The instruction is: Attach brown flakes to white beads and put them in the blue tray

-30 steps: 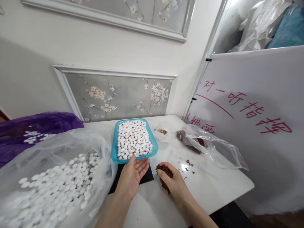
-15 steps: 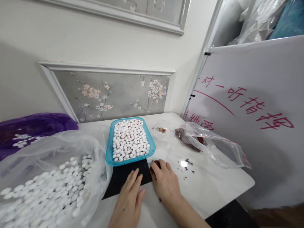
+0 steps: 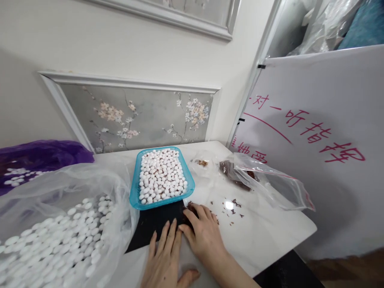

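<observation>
My left hand [image 3: 166, 260] lies flat and open on the white table, fingertips on the near edge of a black mat [image 3: 156, 224]. My right hand [image 3: 202, 234] rests palm down beside it, fingers curled over a small heap of dark reddish-brown bits [image 3: 189, 209] at the mat's right corner. A turquoise tray [image 3: 135, 188] filled with small white round pieces sits just beyond the mat. Loose brown crumbs [image 3: 232, 208] lie scattered to the right of my right hand.
A clear bag of white pieces [image 3: 60, 232] bulges at the left, with a purple bag [image 3: 39, 156] behind it. A clear zip bag holding brown material [image 3: 261, 180] lies at the right. A white board with red writing [image 3: 315, 136] leans beside the table's right edge [image 3: 309, 234].
My left hand turned from palm-up to flat on the mat. My right hand carried the brown bits left to the mat's corner and set them down. The view shifted slightly right.
</observation>
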{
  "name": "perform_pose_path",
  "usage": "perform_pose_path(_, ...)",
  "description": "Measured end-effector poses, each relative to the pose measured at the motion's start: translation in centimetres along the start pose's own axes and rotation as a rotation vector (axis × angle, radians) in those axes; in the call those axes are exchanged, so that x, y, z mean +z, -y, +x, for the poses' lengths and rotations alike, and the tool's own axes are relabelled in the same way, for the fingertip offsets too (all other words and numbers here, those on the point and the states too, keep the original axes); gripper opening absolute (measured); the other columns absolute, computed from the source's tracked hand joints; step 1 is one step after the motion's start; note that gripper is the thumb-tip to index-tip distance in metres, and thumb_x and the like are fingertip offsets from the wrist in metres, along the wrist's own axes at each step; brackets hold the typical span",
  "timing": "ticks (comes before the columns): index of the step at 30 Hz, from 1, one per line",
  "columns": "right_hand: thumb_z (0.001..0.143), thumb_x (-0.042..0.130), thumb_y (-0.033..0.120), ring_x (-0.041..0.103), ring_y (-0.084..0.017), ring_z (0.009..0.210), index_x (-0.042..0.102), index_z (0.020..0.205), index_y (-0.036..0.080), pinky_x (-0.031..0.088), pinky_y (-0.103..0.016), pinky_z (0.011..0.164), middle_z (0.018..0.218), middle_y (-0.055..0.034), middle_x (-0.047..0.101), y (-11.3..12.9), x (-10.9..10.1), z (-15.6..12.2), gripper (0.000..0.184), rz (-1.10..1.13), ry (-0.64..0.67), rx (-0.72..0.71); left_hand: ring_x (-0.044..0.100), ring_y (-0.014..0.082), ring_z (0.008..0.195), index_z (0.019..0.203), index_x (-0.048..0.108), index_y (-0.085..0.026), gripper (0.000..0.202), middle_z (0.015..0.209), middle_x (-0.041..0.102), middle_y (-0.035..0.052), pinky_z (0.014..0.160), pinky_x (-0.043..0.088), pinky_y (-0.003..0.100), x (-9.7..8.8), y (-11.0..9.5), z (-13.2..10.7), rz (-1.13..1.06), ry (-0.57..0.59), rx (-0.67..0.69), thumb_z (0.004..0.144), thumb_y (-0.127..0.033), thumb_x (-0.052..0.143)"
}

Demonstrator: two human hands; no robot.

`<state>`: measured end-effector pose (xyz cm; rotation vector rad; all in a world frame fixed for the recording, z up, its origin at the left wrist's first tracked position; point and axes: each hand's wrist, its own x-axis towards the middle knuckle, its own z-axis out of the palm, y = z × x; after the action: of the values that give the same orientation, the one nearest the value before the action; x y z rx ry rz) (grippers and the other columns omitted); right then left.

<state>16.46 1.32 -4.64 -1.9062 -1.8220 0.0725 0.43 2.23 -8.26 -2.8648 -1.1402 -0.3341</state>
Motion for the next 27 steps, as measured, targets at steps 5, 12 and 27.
perform_pose_path(5,0.085,0.055,0.034,0.049,-0.031,0.115,0.06,0.116,0.027,0.039,-0.048,0.094,0.126,-0.0112,0.055,0.5,-0.3,-0.2,0.033,0.026,0.01,-0.011,0.043,0.0366,0.125,0.132,0.046,-0.012,0.072,0.139,0.043,0.0163,0.093,0.039,0.055,0.2,0.1,0.0,0.072,-0.024,0.036,0.077,-0.059,0.046)
perform_pose_path(12,0.09,0.043,0.021,0.048,-0.033,0.119,0.06,0.118,0.013,0.034,-0.054,0.1,0.125,-0.0194,0.057,0.5,-0.1,0.1,0.033,0.12,-0.025,-0.024,0.04,0.0371,0.127,0.137,0.038,-0.014,0.073,0.141,0.041,0.0165,0.094,0.038,0.057,0.4,0.2,0.0,0.033,-0.056,0.039,0.079,-0.057,0.045)
perform_pose_path(27,0.088,0.043,0.014,0.065,-0.021,0.098,0.069,0.095,0.023,0.051,-0.032,0.085,0.104,-0.004,0.071,-3.9,-3.5,-0.3,0.028,0.539,-0.029,0.03,0.04,0.0386,0.126,0.139,0.033,-0.014,0.067,0.141,0.04,0.0196,0.091,0.035,0.063,0.0,-0.3,-3.9,0.152,-0.078,-0.19,0.084,-0.051,0.04)
